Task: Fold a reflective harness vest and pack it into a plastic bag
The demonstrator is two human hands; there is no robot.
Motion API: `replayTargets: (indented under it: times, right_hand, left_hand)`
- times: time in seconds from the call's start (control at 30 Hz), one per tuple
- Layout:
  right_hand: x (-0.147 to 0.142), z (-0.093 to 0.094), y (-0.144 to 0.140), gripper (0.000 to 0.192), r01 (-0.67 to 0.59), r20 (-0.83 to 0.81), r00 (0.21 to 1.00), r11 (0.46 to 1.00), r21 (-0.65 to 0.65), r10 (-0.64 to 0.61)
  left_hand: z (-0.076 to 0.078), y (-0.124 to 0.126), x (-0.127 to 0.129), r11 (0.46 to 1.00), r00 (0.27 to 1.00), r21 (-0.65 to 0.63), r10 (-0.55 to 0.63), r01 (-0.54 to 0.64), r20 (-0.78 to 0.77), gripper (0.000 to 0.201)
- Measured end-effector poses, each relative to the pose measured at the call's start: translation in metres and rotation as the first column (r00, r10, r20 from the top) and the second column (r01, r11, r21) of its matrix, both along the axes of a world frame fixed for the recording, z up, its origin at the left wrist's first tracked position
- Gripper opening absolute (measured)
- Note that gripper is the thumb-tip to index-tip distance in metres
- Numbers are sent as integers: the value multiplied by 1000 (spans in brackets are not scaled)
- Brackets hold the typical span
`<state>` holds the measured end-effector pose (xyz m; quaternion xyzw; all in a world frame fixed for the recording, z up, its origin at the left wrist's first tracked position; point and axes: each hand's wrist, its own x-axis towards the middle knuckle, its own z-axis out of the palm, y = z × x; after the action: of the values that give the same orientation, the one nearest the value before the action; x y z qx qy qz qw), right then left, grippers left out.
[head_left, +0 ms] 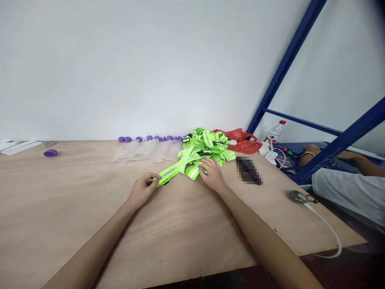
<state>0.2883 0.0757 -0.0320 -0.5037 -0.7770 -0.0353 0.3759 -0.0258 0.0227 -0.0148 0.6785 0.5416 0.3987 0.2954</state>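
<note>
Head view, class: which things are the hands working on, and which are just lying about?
In hand:
left hand
right hand
green straps

Lying about:
purple caps
loose cap
clear bags
red bag
bottle
round disc
table

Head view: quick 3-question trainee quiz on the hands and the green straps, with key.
1. True or false: the left hand pinches the end of a green strap.
2. What does the right hand rest on? A) the bottle B) the strap pile C) the red bag
3. Fill in: the lone purple cap lies on the table far to the ___ of the hands.

Key: 1 true; 2 B; 3 left
</note>
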Motion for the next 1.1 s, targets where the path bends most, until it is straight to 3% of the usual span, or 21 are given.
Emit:
replayTargets:
  times: [0.3, 0.57, 0.73, 0.87, 1.0, 1.1]
  right_hand:
    - [7, -4, 3, 18, 79, 14, 997, 997, 0, -79]
    - [6, -5, 5, 18, 71, -12, 997, 995, 65, -70]
    - [17, 8, 6, 23, 119, -99, 990, 976, 180, -103]
    - [32, 30, 21, 28, 164, -133, 982, 955, 246, -134]
    - [34, 59, 51, 53, 242, 43, 969, 969, 42, -244]
    - [25, 76, 74, 80, 347, 185, 932, 915, -205, -312]
  left_hand:
    - [-2, 3, -1, 989, 985, 61, 123, -131, 120, 21]
    - [-14, 8, 2, 994, 999, 105, 25, -29, 41, 20]
    - [-15, 10, 3, 992, 1000, 128, -1, 1, -5, 20]
    - [-17, 12, 4, 989, 1000, 145, 13, -13, 2, 19]
    - [-18, 14, 4, 986, 998, 159, 54, -57, 27, 22]
    - [-19, 15, 4, 984, 998, 164, 61, -63, 19, 21]
